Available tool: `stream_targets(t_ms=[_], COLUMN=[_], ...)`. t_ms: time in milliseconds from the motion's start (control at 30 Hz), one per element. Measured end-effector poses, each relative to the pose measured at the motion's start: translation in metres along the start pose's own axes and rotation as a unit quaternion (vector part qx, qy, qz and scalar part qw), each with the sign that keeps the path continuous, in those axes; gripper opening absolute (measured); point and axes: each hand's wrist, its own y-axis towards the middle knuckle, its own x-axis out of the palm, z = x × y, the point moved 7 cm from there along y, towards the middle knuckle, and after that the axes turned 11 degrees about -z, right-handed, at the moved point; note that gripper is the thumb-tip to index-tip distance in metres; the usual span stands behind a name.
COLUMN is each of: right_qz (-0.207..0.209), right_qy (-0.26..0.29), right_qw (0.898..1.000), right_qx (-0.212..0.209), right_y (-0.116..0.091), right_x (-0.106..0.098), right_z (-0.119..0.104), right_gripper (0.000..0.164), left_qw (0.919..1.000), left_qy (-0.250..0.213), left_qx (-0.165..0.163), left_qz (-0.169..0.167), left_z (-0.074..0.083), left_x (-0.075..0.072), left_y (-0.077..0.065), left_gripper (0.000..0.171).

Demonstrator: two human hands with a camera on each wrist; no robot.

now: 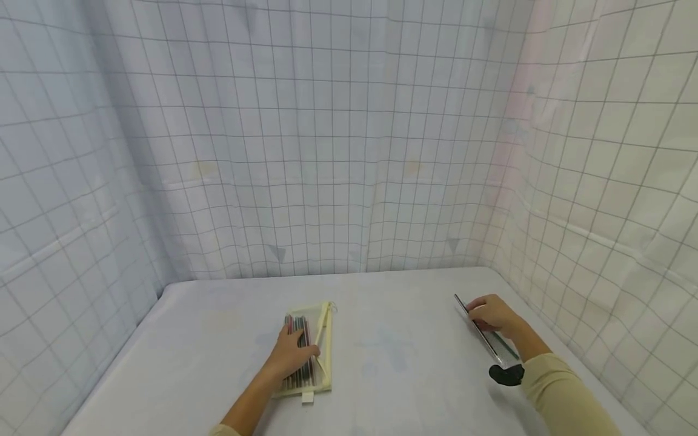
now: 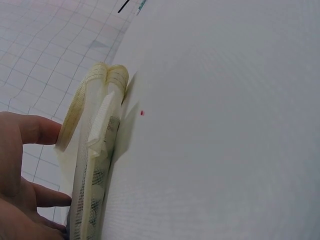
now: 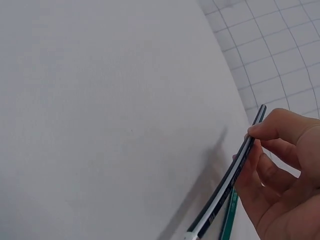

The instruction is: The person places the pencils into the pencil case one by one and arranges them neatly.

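Observation:
A pale-yellow mesh pencil case (image 1: 328, 345) lies on the white-covered table, left of centre. Several pencils (image 1: 299, 378) show inside it. My left hand (image 1: 291, 354) holds the case, thumb at its zipped edge. In the left wrist view, the case (image 2: 92, 170) stands edge-on, its yellow strip (image 2: 75, 112) lifted by a digit of the left hand (image 2: 20, 185). At the table's right side, my right hand (image 1: 493, 316) pinches a dark striped pencil (image 3: 220, 195) between thumb and fingers. A green pencil (image 3: 229, 215) shows beneath it; whether the hand touches that one I cannot tell.
White cloth with a dark grid (image 1: 338, 133) hangs behind the table and along both sides. A black object (image 1: 506, 375) sits by the right wrist. A small red mark (image 2: 142, 113) is on the tabletop (image 1: 392, 339) near the case.

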Motion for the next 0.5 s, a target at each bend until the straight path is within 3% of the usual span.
stream_targets(t_ms=[267, 500], right_qz=[-0.015, -0.029], right_qy=[0.073, 0.085], right_qw=[0.997, 0.996], right_qx=[0.002, -0.007], right_y=[0.011, 0.021], right_x=[0.021, 0.047], right_z=[-0.009, -0.026], right_gripper=[0.032, 0.029], left_qw=[1.0000, 1.0000], left_qy=[-0.008, -0.008], left_qx=[0.002, -0.002], left_qz=[0.001, -0.001], left_z=[0.001, 0.000], left_x=[0.001, 0.001], left_y=[0.001, 0.000], left_gripper=[0.085, 0.086])
